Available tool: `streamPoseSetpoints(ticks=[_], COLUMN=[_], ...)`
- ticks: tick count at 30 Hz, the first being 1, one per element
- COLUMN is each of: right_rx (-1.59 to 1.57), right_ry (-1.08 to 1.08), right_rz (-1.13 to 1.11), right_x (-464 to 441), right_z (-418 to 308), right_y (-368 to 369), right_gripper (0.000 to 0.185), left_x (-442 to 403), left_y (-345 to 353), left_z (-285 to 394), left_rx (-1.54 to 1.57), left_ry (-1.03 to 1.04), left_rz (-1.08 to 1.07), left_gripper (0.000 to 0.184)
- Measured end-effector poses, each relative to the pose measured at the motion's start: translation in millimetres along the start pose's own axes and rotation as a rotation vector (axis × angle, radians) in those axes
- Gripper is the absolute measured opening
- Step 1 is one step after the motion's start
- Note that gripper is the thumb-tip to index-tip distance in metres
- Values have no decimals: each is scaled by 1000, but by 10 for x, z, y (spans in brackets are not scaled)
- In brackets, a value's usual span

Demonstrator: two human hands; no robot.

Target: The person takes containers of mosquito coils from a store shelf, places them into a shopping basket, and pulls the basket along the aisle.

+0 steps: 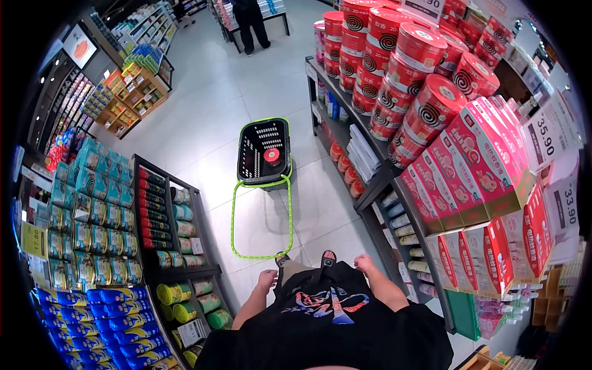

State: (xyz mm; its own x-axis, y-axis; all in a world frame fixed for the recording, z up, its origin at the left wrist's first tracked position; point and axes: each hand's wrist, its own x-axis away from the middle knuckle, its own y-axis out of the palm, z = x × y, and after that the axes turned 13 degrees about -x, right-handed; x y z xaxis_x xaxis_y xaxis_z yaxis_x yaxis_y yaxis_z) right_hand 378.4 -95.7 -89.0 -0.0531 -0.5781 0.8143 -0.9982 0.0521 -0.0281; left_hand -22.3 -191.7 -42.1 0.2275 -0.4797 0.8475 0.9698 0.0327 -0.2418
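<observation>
Pale floor (203, 111) beneath black, green-rimmed basket (248, 151)

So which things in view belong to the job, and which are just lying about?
Likely the job's:
black basket
green handle
red canister inside the basket

Seemingly just shelf stock:
stacked red canisters, right
pink boxes, right
blue packs, left
teal packs, left

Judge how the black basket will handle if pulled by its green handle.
The black basket probably feels light: only one red canister shows inside. Its perforated walls look like moulded plastic, so it's likely fairly stiff. The canister may slide or tip on a jerk, since nothing visible is packed around it.
</observation>
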Motion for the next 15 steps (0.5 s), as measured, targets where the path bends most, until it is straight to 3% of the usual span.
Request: streamPoseSetpoints(ticks=[15], right_rx=[33], right_ry=[-80], right_rz=[8], right_x=[48], right_z=[-2], right_y=[1], right_gripper=[11], left_x=[-50], left_y=[18], left_z=[-105], left_rx=[26], left_ry=[-11], left_rz=[11], left_gripper=[24])
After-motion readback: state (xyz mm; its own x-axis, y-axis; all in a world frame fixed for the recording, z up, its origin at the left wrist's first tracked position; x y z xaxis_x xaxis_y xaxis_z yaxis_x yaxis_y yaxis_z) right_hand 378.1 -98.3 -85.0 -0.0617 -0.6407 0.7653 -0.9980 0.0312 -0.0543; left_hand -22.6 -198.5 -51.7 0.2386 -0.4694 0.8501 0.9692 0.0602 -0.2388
